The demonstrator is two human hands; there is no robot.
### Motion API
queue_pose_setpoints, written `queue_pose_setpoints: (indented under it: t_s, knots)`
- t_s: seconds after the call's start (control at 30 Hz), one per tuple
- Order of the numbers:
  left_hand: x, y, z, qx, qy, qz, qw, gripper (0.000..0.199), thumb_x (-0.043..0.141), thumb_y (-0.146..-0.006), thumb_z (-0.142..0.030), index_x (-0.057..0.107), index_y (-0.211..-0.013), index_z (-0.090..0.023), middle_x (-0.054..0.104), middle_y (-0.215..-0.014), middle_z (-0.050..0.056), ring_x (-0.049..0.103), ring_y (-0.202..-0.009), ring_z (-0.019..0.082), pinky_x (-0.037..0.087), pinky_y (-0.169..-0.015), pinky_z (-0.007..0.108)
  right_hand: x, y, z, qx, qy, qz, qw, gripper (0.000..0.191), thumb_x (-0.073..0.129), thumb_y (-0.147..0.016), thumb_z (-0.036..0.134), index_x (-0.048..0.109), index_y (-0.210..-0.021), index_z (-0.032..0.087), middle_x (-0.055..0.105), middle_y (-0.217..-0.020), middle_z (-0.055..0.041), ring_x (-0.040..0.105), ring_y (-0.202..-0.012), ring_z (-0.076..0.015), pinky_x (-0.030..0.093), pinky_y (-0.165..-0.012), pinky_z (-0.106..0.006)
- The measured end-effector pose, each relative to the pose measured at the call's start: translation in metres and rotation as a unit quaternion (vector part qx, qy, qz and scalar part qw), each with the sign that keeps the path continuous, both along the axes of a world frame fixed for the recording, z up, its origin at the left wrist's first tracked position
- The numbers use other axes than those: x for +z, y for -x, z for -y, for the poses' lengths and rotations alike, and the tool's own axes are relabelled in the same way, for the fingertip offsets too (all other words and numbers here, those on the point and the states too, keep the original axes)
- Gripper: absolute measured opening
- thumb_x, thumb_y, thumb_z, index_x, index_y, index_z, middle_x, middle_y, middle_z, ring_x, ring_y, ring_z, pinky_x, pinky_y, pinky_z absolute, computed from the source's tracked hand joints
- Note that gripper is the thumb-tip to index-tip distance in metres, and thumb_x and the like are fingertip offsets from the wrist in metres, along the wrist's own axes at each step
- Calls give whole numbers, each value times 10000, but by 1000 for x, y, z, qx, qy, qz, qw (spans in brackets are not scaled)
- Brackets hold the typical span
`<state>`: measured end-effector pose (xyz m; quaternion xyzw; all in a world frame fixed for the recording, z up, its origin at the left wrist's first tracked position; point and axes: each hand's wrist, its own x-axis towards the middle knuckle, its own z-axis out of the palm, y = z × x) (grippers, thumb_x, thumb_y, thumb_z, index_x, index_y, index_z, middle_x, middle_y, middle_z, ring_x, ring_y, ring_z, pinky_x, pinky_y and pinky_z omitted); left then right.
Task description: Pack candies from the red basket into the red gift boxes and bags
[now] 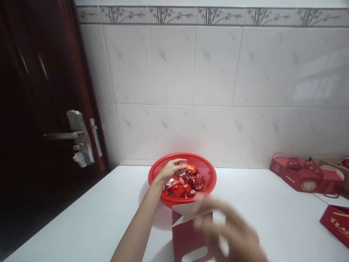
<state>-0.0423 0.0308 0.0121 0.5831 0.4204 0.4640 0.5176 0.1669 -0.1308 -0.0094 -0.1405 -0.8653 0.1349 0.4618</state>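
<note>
My left hand (170, 171) reaches into a red plastic basket (152, 174) with perforated sides. Its fingertips are closed on a small pinkish-red wrapped candy (183, 162). Below it in the basket lie several candies (192, 182) in red and dark wrappers. A dark red paper gift box (188, 236) stands in front of the basket, its top flaps raised. Blurred by motion, my right hand (231, 229) is over the right side of this box, fingers apart and nothing visible in them. Whether it touches the box is hard to see.
On the right of the white table (109, 214), red gift boxes (302, 176) stand by a brown cardboard tray (324, 160). Another red box (338, 223) lies at the right edge. A tiled wall (212, 72) rises behind, and a dark door with a handle (62, 135) is at left.
</note>
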Motion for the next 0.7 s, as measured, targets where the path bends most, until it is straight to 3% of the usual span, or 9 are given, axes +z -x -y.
queue_pose_setpoints:
  t_s: [0.03, 0.1, 0.17, 0.27, 0.4, 0.57, 0.7]
  knots:
    - [0, 0, 3, -4, -2, 1, 1000, 485, 858, -636, -385, 716, -1042, -160, 691, -871, 41, 587, -710, 134, 449, -659, 266, 17, -6, -23, -44, -1, -38, 998, 331, 480, -978, 297, 605, -1284, 320, 622, -1342, -98, 636, -1167, -240, 547, -952, -443]
    - [2, 0, 6, -13, -8, 13, 1000, 439, 837, -655, -440, 717, -969, -157, 685, -873, 43, 576, -716, 135, 448, -664, 268, 44, -11, -70, -191, 15, -155, 969, 200, 524, -943, 267, 689, -1053, 241, 705, -1137, -101, 673, -1071, -233, 549, -937, -415]
    - [2, -1, 5, -11, -6, 33, 999, 409, 812, -662, -489, 700, -874, -158, 657, -802, 24, 527, -668, 121, 423, -626, 259, 53, -6, -111, -214, 116, -150, 958, 172, 568, -910, 317, 685, -959, 201, 733, -1004, -88, 696, -923, -204, 566, -872, -377]
    - [0, -1, -2, 24, 9, 72, 997, 382, 765, -691, -531, 643, -740, -172, 593, -691, -8, 444, -598, 105, 372, -567, 247, 41, 14, -150, -172, 314, -102, 928, 245, 640, -869, 388, 664, -975, 168, 739, -927, -86, 698, -886, -195, 573, -785, -326]
    - [-6, 2, -9, 32, 9, 92, 995, 384, 788, -680, -510, 600, -690, -176, 537, -641, -32, 419, -570, 92, 343, -545, 235, 18, 44, -166, -45, 475, -95, 874, 406, 673, -845, 519, 631, -1063, 179, 720, -1032, -84, 716, -812, -174, 575, -683, -280]
    - [-7, 4, -11, 23, 38, 132, 990, 359, 715, -778, -516, 643, -831, -169, 578, -657, -8, 443, -542, 90, 342, -511, 217, 12, 62, -172, 73, 513, -94, 850, 483, 777, -756, 484, 607, -1070, 160, 700, -1001, -83, 710, -807, -197, 602, -675, -330]
    - [-3, 6, -13, 17, 91, 182, 979, 399, 518, -887, -488, 628, -1112, -177, 707, -852, 107, 592, -611, 160, 411, -505, 244, 10, 59, -174, 44, 516, -139, 844, 341, 695, -822, 338, 595, -1095, 160, 726, -978, -86, 707, -729, -170, 600, -686, -325]
